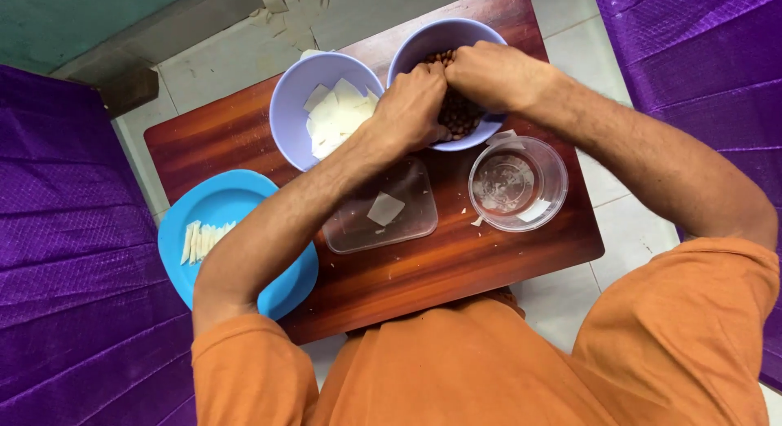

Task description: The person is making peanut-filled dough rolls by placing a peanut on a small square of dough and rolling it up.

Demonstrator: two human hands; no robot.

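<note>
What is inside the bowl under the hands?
Small brown round pieces, like nuts or beans, show in the right bowl between the left hand and right hand. The hands cover most of it, so the amount is unclear.

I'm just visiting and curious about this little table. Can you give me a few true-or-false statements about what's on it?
1. Both hands, left hand and right hand, are at the lilac bowl of brown nuts. True.
2. The other lilac bowl holds water. False: it holds pale flat squares.
3. The round blue plate carries pale rolled strips. True.
4. The clear rectangular lid is bare. False: one pale square lies on it.
</note>
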